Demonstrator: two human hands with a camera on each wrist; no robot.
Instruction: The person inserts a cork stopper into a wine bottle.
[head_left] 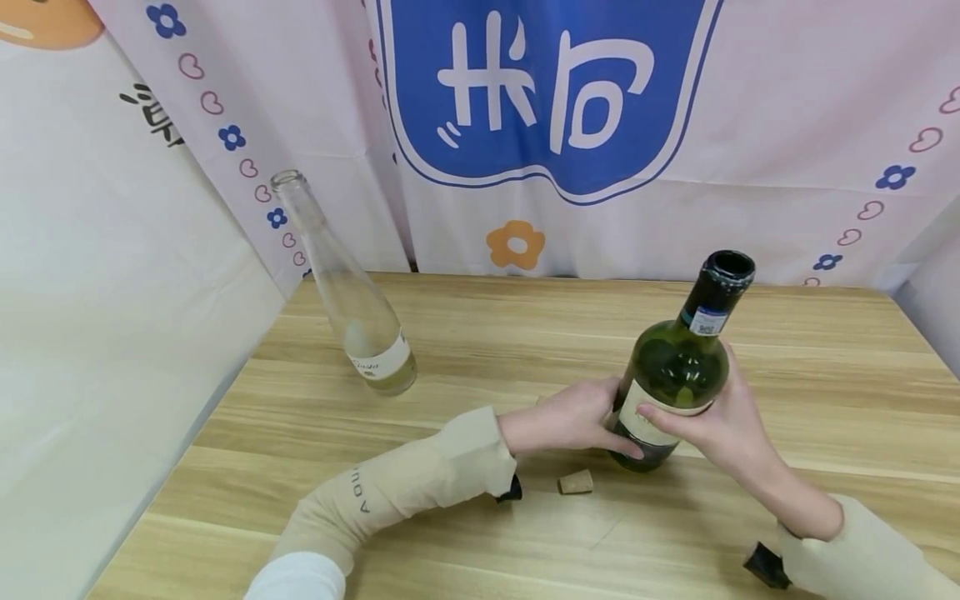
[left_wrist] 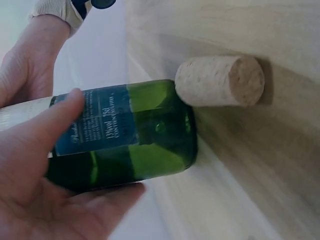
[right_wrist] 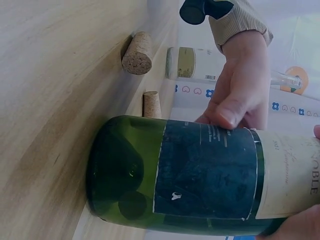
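Note:
An open-topped green wine bottle (head_left: 682,367), with a cream and dark label, stands nearly upright at the right of the table in the head view. Low on its left side, my left hand (head_left: 573,414) holds it, thumb across the front. My right hand (head_left: 723,425) grips the body higher up from the right, its thumb over the cream label. In the left wrist view, a cork (left_wrist: 215,81) lies right by the bottle's base. Beyond the bottle, the right wrist view shows that cork (right_wrist: 137,54) and a second cork (right_wrist: 152,104), partly covered by the bottle.
A clear glass bottle (head_left: 367,325) with a white label stands at the back left of the wooden table (head_left: 480,333). Behind the table hangs a printed cloth (head_left: 787,167). Black wrist devices (head_left: 767,567) show at the sleeves.

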